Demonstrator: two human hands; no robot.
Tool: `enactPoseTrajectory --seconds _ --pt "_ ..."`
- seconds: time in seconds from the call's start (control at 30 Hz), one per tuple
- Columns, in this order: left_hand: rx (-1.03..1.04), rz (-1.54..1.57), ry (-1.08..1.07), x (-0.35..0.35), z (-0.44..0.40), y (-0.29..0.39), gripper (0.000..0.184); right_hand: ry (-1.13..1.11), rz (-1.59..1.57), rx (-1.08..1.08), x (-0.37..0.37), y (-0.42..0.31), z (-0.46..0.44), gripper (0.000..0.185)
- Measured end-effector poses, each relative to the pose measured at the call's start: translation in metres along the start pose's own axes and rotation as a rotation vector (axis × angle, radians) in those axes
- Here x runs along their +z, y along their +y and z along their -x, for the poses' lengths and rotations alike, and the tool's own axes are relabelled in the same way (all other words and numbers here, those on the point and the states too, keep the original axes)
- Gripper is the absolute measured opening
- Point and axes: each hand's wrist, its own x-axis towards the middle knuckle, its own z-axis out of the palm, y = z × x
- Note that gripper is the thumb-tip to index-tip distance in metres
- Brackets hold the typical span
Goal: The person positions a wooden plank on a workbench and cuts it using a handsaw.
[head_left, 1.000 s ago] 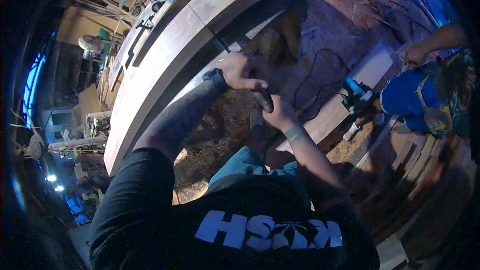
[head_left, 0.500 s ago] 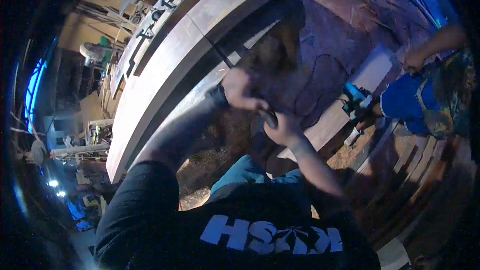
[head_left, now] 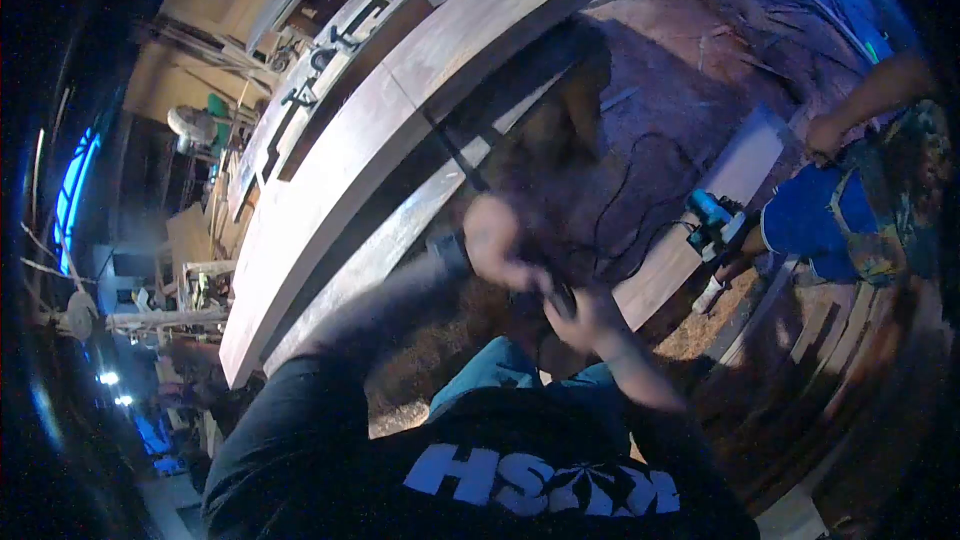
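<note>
My left hand (head_left: 493, 240), blurred by motion, is closed in front of my body. My right hand (head_left: 585, 320) is closed just below it, around a dark handle. Both appear to grip one long tool, which looks like a handsaw (head_left: 462, 157); its narrow dark blade runs up and left from my left hand to the near edge of a thick pale timber beam (head_left: 330, 165). A thin dark line continues across the beam's top face in line with the blade. The teeth and most of the handle are hidden.
At right, another person's hand (head_left: 825, 137) is above a plank (head_left: 655, 280) that bears a teal power tool (head_left: 710, 212). A dark cord (head_left: 625, 175) trails over the floor. Clamps (head_left: 320, 60) line boards behind the beam. A fan (head_left: 192, 124) and stacked wood stand at left.
Both hands have moved down and slightly right, toward my body, with more of the dark blade showing past the beam's edge. The view has also shifted slightly.
</note>
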Motion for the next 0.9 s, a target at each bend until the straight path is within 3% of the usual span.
enactPoseTrajectory --seconds 0.07,0.17,0.23,0.3,0.37,0.43,0.47,0.5,0.53,0.57,0.6,0.7,0.77,0.9 --pt "0.096 0.119 0.012 0.021 -0.01 0.041 0.069 0.031 0.097 -0.103 -0.029 -0.005 0.062 0.029" --pt "0.151 0.092 0.112 0.039 -0.016 0.027 0.066 0.149 0.08 -0.189 0.008 0.045 0.079 0.032" --pt "0.018 0.063 0.053 0.008 -0.015 -0.032 0.061 0.096 -0.027 -0.059 0.014 0.031 -0.016 0.028" --pt "-0.045 0.036 0.067 -0.034 -0.019 -0.058 0.057 0.076 0.094 -0.013 0.029 0.037 -0.057 0.024" --pt "-0.09 0.04 0.031 -0.043 -0.016 -0.043 0.058 0.005 0.209 -0.038 0.023 0.02 -0.066 0.024" --pt "-0.148 0.065 -0.055 -0.037 -0.003 -0.026 0.065 0.009 0.049 -0.095 0.011 -0.009 -0.039 0.023" --pt "-0.07 0.183 0.054 -0.014 0.002 -0.017 0.064 -0.009 0.092 -0.014 -0.002 -0.014 -0.008 0.025" --pt "-0.013 0.161 0.012 -0.007 -0.003 0.006 0.067 -0.051 0.012 0.002 -0.021 -0.028 0.017 0.029" --pt "0.045 0.141 -0.03 0.001 -0.007 0.029 0.071 -0.063 -0.017 -0.063 -0.043 -0.047 0.039 0.031" --pt "0.104 0.117 0.091 0.012 -0.009 0.049 0.07 0.122 -0.054 -0.182 -0.037 -0.037 0.064 0.029" --pt "0.122 0.108 0.073 0.011 -0.017 0.059 0.072 0.114 -0.012 -0.193 -0.032 -0.03 0.058 0.029" --pt "-0.034 -0.059 0.082 0.02 0.016 -0.021 0.062 0.024 0.061 -0.096 -0.001 -0.002 0.009 0.029" --pt "-0.158 0.001 0.023 -0.038 0.003 -0.064 0.054 -0.022 0.091 -0.029 0.035 0.017 -0.068 0.03" --pt "-0.254 -0.019 -0.117 -0.049 -0.014 -0.04 0.051 0.027 0.033 0.092 0.017 -0.015 -0.053 0.032"
